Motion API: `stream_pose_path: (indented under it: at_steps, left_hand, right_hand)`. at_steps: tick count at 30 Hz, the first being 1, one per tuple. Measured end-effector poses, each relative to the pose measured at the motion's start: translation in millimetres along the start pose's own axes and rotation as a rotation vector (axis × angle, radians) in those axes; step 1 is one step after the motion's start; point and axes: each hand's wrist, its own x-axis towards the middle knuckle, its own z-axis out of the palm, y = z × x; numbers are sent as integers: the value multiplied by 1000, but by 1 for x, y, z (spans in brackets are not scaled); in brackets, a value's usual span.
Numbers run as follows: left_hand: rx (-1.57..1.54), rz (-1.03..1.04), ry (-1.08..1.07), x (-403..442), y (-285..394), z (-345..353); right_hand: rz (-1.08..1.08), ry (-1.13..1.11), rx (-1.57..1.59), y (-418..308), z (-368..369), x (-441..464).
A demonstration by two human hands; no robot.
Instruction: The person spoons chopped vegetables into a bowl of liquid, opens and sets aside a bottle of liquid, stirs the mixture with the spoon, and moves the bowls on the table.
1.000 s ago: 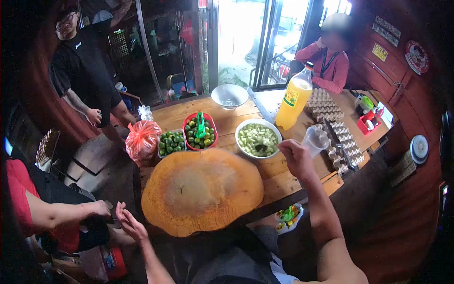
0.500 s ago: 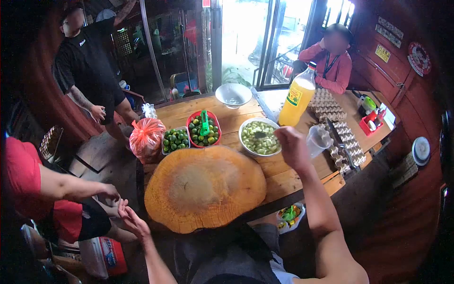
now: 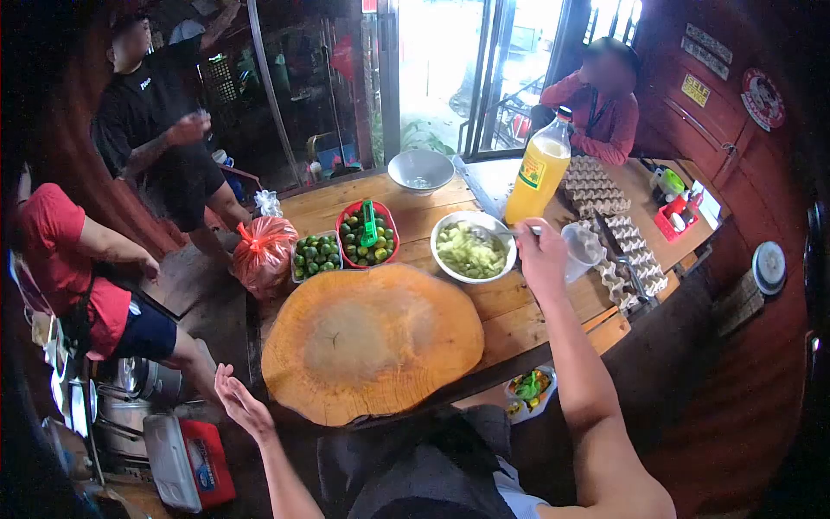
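Observation:
My right hand [image 3: 543,246] is closed round the handle of a metal spoon [image 3: 512,232], its other end in the white bowl [image 3: 437,259]. Chopped pale green pieces in liquid [image 3: 472,251] fill this bowl, and they hide the spoon's tip. Off the left edge of the round wooden chopping block [image 3: 372,342], my left hand [image 3: 244,403] is held up with its fingers stretched out and nothing in it. Behind my right hand stands a large bottle of yellow liquid [image 3: 538,177]. A clear plastic container [image 3: 583,251] lies just right of that hand.
Beyond the block sit small green citrus fruits in a red basket [image 3: 397,251] and a clear tub [image 3: 313,258], beside a red plastic bag [image 3: 264,255]. An empty bowl [image 3: 421,169] stands farther back. Egg trays [image 3: 596,186] and a knife [image 3: 627,259] lie right. Three people stand or sit nearby.
The spoon has moved within the bowl, stirring up the pieces; my right hand has turned slightly. The person in red has drawn their hand away from my left hand and stepped back.

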Motion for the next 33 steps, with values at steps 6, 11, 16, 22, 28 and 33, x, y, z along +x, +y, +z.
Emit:
stream_pose_path:
  at_steps: [6, 11, 16, 22, 28, 33]
  left_hand:
    - [-86, -14, 13, 1, -11, 0]
    - [32, -11, 4, 2, -11, -4]
    - [116, 36, -22, 10, -23, -7]
    - [182, 60, -32, 25, -52, -16]
    - [268, 88, -13, 23, -44, -12]
    - [240, 24, -2, 20, -38, -11]
  right_hand:
    - [-505, -211, -48, -5, -2, -11]
    - [-359, -294, -30, 27, -16, -40]
    - [259, -196, 356, 79, -34, -10]
    - [-19, -167, -266, 96, -21, 55]
    - [-310, -542, -578, 129, 49, 95]
    - [-259, -610, -532, 124, 39, 96]
